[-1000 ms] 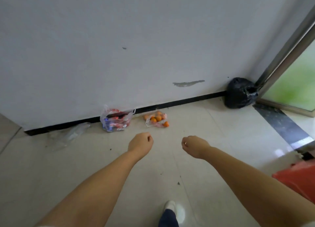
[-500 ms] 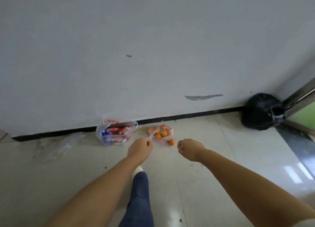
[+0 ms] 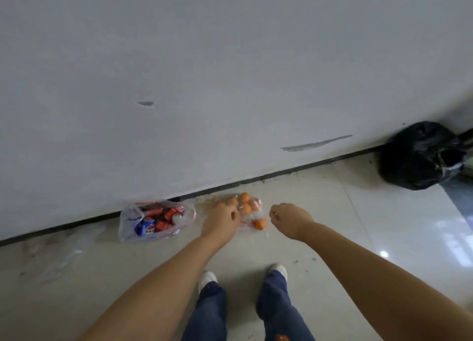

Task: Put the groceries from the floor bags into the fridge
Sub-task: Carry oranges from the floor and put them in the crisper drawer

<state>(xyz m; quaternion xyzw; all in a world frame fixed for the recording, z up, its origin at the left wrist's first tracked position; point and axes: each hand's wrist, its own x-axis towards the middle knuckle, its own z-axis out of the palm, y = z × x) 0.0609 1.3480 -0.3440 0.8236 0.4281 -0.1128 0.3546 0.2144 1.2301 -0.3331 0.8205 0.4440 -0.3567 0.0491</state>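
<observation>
Two clear bags by wall: cans (image 3: 156,219), oranges (image 3: 245,207) (both hands' fingers curled, empty).

bare floor (image 3: 320,212) right of orange bag (image 3: 247,207)

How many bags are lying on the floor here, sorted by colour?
Clear bags with groceries: 2, the bag of cans and the bag of oranges
Clear bag lying flat, contents not visible: 1, the crumpled bag
Black bags: 1, the black bag in the corner
Total: 4
</observation>
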